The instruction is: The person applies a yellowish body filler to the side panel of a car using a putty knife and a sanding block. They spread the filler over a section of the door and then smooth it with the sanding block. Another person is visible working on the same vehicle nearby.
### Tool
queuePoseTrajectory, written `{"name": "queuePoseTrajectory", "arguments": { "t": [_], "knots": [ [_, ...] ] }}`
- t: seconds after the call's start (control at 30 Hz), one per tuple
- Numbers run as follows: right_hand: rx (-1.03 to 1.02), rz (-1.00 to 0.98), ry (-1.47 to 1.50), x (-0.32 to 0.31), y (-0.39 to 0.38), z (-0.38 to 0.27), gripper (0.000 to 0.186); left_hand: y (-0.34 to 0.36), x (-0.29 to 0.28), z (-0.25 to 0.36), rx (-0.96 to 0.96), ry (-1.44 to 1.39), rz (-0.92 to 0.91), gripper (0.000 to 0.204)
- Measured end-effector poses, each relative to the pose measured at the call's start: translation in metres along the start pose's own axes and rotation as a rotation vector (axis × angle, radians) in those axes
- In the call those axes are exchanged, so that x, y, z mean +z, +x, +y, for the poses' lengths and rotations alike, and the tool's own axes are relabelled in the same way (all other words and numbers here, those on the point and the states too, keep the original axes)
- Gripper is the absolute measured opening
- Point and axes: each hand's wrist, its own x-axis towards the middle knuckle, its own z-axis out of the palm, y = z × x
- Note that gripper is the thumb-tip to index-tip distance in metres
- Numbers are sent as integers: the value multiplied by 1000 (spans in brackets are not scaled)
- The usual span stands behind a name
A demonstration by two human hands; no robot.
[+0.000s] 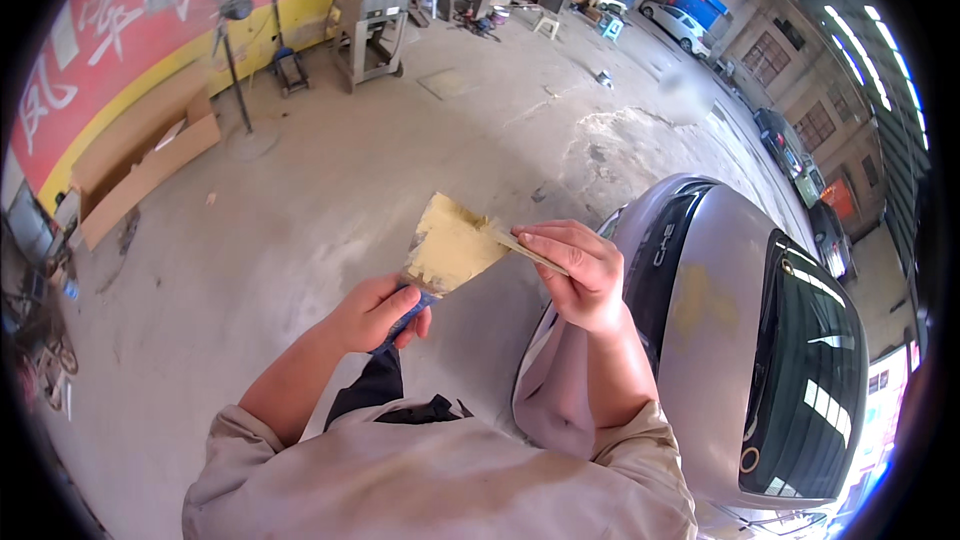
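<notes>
In my left hand point(380, 312) is a putty knife point(445, 248) with a blue handle, my fingers wrapped round the handle. Its wide blade points up and away, coated with yellowish filler paste. Between the fingertips and thumb of my right hand point(580, 270) is a thin flat scraper point(535, 252). The scraper's far end meets the paste near the blade's right corner. To my right stands a silver car point(700, 360); a dull yellow patch point(705, 298) marks its painted panel between the dark trim strip and the dark window.
A long open cardboard box point(150, 165) lies by the red and yellow wall at the left, near a stand fan point(237, 8). Behind it are a floor jack point(290, 70) and a metal cabinet point(372, 25). Small stools point(612, 29) and parked cars point(680, 26) are farther off.
</notes>
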Motion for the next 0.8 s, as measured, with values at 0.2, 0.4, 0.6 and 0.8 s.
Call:
{"name": "queuePoseTrajectory", "arguments": {
  "t": [0.2,0.4,0.6,0.8],
  "knots": [
    [208,-66,-74,-13,48,160,35,178,-94,6,-32,19,-112,33],
    [599,-119,-200,-64,44,287,25,349,-139,11,-19,-74,-338,35],
    [800,368,-138,-105,19,417,16,514,-142,-14,-120,-171,-509,38],
    [849,815,218,-153,16,600,14,686,-140,-22,-205,-215,-425,43]
  ]
}}
